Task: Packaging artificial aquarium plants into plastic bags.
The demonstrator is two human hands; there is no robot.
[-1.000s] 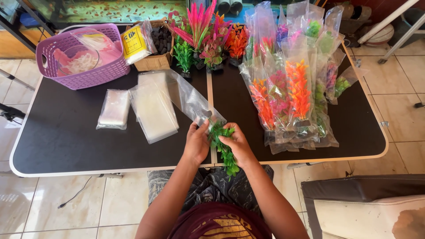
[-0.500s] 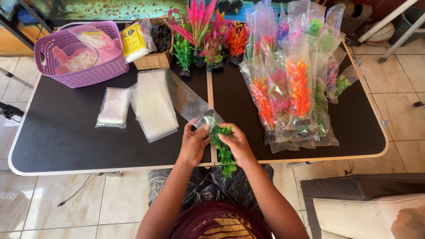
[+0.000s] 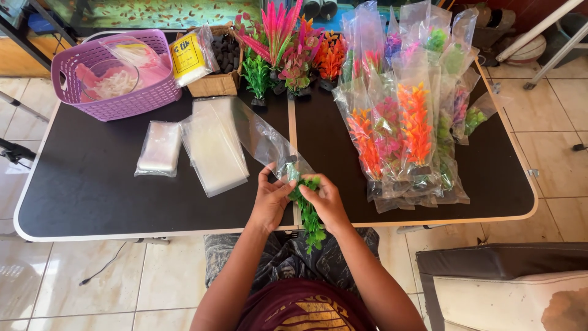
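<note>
Small green plastic aquarium plant (image 3: 308, 205) sits at the near edge of the black tabletop (image 3: 92, 196), mid-width. Right hand (image 3: 326, 199) pinches its stem, fingers closed. Left hand (image 3: 271, 199) grips the mouth of a clear plastic sleeve bag (image 3: 263, 138). Plant looks light with springy fronds: hold the stem. Bag is limp and slippery: hold its rim.

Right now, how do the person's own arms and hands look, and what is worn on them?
Both arms are bare from the elbow down: no sleeve, glove, watch, ring or bracelet shows on the left hand or the right hand. The fingers are uncovered too. Lower in the view, the person wears a dark red shirt with a yellow print and dark patterned shorts.
</note>
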